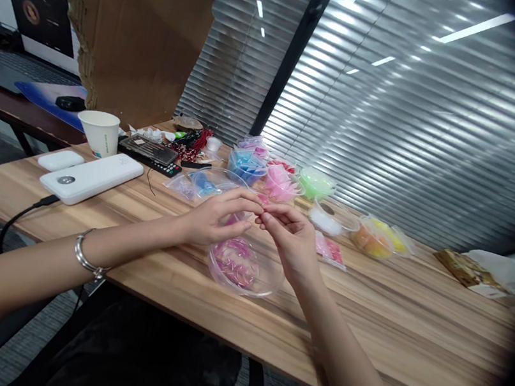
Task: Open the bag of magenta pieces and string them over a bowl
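Observation:
My left hand (pixel 222 217) reaches in from the left, its fingers bent and their tips meeting those of my right hand (pixel 285 232). The fingers of my right hand are pinched together. Something small and pinkish shows at the fingertips, too small to name. Just below the hands, a clear round bowl (pixel 268 278) holds shiny magenta pieces (pixel 235 262). Behind the hands are a tub of pink pieces (pixel 281 183) and a clear container with blue pieces (pixel 205 183). A small bag of pink and red pieces (pixel 330 250) lies right of my right hand.
Tubs of blue (pixel 246 164), green (pixel 315 183) and orange (pixel 373 237) pieces line the back. On the left are a paper cup (pixel 100 134), a white power bank (pixel 95 177) with a cable, and a cardboard sheet (pixel 137 27). A golden packet (pixel 468 271) lies at the right.

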Motion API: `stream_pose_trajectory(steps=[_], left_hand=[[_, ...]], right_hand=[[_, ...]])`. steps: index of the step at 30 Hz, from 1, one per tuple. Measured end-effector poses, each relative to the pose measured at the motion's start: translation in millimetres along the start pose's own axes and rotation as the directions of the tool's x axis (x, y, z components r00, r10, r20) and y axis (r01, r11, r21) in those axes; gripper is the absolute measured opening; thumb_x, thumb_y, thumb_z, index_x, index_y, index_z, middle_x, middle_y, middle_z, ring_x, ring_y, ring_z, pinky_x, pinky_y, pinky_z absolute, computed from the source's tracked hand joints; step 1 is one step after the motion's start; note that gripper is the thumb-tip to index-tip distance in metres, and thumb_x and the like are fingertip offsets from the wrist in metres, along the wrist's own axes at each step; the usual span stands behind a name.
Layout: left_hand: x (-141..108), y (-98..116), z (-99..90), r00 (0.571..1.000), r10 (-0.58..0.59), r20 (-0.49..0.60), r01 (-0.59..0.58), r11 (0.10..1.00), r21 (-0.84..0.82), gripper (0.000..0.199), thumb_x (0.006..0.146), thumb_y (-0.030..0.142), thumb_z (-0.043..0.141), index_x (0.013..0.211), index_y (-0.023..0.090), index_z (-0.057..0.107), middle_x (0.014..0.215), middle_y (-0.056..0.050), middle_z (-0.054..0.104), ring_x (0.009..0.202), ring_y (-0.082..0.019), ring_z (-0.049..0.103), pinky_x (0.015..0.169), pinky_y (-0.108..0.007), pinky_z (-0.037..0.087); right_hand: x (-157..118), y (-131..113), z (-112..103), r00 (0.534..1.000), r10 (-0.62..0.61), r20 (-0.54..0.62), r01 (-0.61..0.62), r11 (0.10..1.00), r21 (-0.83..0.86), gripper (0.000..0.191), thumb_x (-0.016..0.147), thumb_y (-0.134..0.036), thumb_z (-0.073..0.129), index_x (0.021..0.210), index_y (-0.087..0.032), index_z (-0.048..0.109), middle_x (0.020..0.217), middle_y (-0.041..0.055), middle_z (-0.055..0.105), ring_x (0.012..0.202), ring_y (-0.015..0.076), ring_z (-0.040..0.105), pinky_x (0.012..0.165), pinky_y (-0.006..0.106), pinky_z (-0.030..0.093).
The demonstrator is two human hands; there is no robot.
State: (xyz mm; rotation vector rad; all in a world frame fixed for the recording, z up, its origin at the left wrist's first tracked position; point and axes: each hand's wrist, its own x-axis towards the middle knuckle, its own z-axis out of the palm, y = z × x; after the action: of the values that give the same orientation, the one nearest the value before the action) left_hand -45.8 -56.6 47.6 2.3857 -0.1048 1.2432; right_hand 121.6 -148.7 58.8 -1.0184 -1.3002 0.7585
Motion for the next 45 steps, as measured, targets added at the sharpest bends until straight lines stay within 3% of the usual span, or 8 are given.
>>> stream_pose_trajectory(steps=[12, 14, 16, 18, 22, 27, 34, 45], left_hand=[[-3.8, -3.0, -0.3, 0.998, -0.014, 0.055, 0.018, 0.997, -0.073, 0.032, 0.088, 0.024, 0.053, 0.121, 0.023, 0.053, 0.12, -0.01, 0.054, 0.115, -0.025, 0.052, 0.099, -0.045, 0.045], [-9.3, -7.2, 3.3, 0.996, -0.065, 0.053, 0.071, 0.989, -0.133, 0.042, 0.086, 0.024, 0.056, 0.127, 0.025, 0.045, 0.123, -0.01, 0.052, 0.117, -0.026, 0.051, 0.098, -0.046, 0.047], [-15.3, -12.3, 7.0, 0.988, -0.153, 0.012, 0.15, 0.952, -0.268, 0.064, 0.084, 0.024, 0.06, 0.137, 0.028, 0.025, 0.133, -0.013, 0.042, 0.117, -0.026, 0.053, 0.094, -0.045, 0.051], [-19.9, -16.5, 9.0, 0.98, -0.193, 0.057, 0.201, 0.925, -0.322, 0.067, 0.084, 0.025, 0.06, 0.138, 0.029, 0.02, 0.138, -0.014, 0.036, 0.117, -0.026, 0.053, 0.094, -0.046, 0.051], [-21.1, -18.6, 7.5, 0.976, -0.202, 0.082, 0.217, 0.936, -0.277, 0.063, 0.085, 0.026, 0.06, 0.137, 0.029, 0.025, 0.137, -0.013, 0.035, 0.127, -0.029, 0.044, 0.1, -0.049, 0.047], [-15.4, -15.5, 5.2, 0.973, -0.212, 0.087, 0.228, 0.935, -0.27, 0.058, 0.085, 0.027, 0.06, 0.135, 0.029, 0.031, 0.136, -0.012, 0.038, 0.125, -0.029, 0.045, 0.1, -0.05, 0.047], [-7.9, -11.0, 2.7, 0.949, -0.288, 0.128, 0.308, 0.932, -0.191, 0.053, 0.086, 0.03, 0.061, 0.133, 0.028, 0.036, 0.135, -0.01, 0.041, 0.127, -0.027, 0.042, 0.105, -0.049, 0.042], [-4.3, -10.8, -2.3, 0.949, -0.269, 0.166, 0.283, 0.957, -0.069, 0.051, 0.087, 0.037, 0.06, 0.131, 0.026, 0.037, 0.132, -0.01, 0.044, 0.125, -0.026, 0.043, 0.104, -0.045, 0.041]], right_hand=[[2.5, 2.9, -2.0, 1.0, 0.008, 0.013, -0.008, 1.0, -0.003, 0.014, 0.077, -0.029, 0.073, 0.087, -0.019, 0.07, 0.081, 0.0028, 0.069, 0.074, 0.014, 0.063, 0.071, 0.029, 0.053], [3.0, 1.9, -0.7, 1.0, 0.013, 0.021, -0.014, 1.0, 0.019, 0.014, 0.076, -0.029, 0.073, 0.087, -0.02, 0.07, 0.081, 0.0028, 0.069, 0.074, 0.0138, 0.063, 0.071, 0.028, 0.053], [3.2, 0.5, 1.2, 0.999, 0.024, 0.035, -0.025, 0.999, 0.041, 0.013, 0.076, -0.029, 0.074, 0.085, -0.02, 0.07, 0.084, 0.0031, 0.07, 0.074, 0.0139, 0.064, 0.07, 0.029, 0.054], [3.2, -0.6, 2.9, 0.999, 0.031, 0.043, -0.033, 0.998, 0.051, 0.013, 0.075, -0.029, 0.074, 0.084, -0.021, 0.07, 0.086, 0.0032, 0.07, 0.073, 0.0139, 0.065, 0.068, 0.028, 0.054], [3.3, -0.6, 4.3, 0.998, 0.029, 0.052, -0.031, 0.998, 0.046, 0.013, 0.075, -0.028, 0.074, 0.086, -0.021, 0.071, 0.088, 0.0031, 0.069, 0.075, 0.0134, 0.064, 0.07, 0.028, 0.054], [5.8, 2.4, 2.3, 0.997, 0.006, 0.073, -0.007, 1.0, 0.012, 0.014, 0.076, -0.028, 0.072, 0.089, -0.022, 0.073, 0.089, 0.004, 0.069, 0.075, 0.0136, 0.063, 0.071, 0.029, 0.053], [10.3, 1.9, -3.2, 0.989, -0.055, 0.135, 0.078, 0.982, -0.173, 0.014, 0.081, -0.024, 0.065, 0.091, -0.02, 0.074, 0.082, 0.0037, 0.07, 0.073, 0.0139, 0.062, 0.068, 0.029, 0.05], [10.9, 2.7, -5.5, 0.972, -0.127, 0.198, 0.154, 0.979, -0.13, 0.014, 0.081, -0.026, 0.066, 0.092, -0.018, 0.071, 0.088, 0.0038, 0.069, 0.082, 0.0148, 0.065, 0.074, 0.028, 0.052]])
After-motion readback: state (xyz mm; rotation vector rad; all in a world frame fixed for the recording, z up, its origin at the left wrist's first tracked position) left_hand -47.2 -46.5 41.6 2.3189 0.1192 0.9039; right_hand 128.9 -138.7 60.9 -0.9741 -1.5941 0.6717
